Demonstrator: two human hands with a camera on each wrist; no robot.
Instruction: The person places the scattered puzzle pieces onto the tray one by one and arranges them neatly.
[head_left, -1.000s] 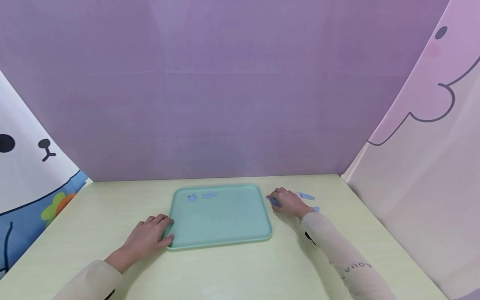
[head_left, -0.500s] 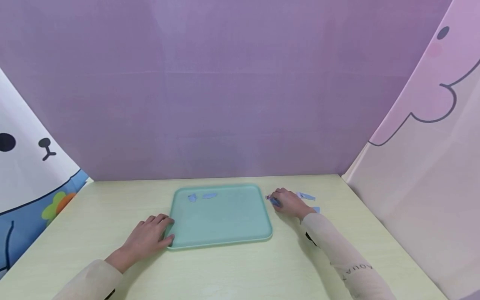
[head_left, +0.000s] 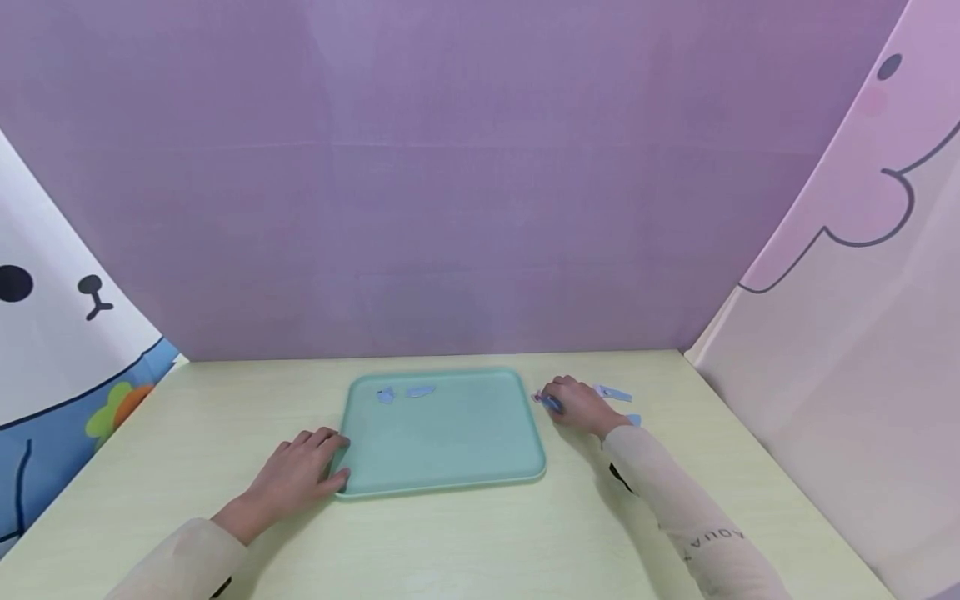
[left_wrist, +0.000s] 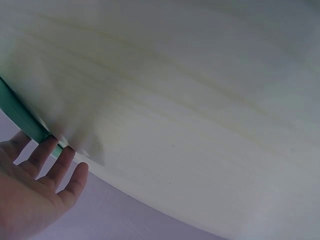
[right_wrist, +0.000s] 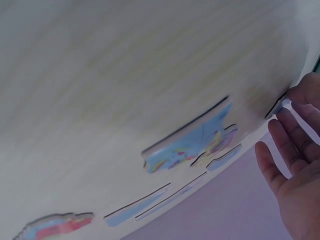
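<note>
At the left side of a mint-green tray (head_left: 442, 433) is my left hand (head_left: 295, 473), its fingertips and thumb touching the rim. In the left wrist view, its fingers (left_wrist: 60, 167) are spread along the tray's edge. Just beyond the tray's right side, my right hand (head_left: 579, 406) pinches a blue puzzle piece (head_left: 552, 403) low over the table; most of that piece is covered by the fingers. A small pinkish piece (head_left: 537, 396) lies right beside it. Two bluish pieces, one of them a notched piece (head_left: 385, 395) and the other a long piece (head_left: 421, 391), lie in the tray's far left part.
More puzzle pieces lie right of my right hand, including a long piece (head_left: 617, 393) and a blue piece (head_left: 634, 419) partly behind the wrist. A larger printed piece (right_wrist: 187, 142) shows in the right wrist view. A purple curtain (head_left: 480, 208) borders the table's (head_left: 480, 550) far edge.
</note>
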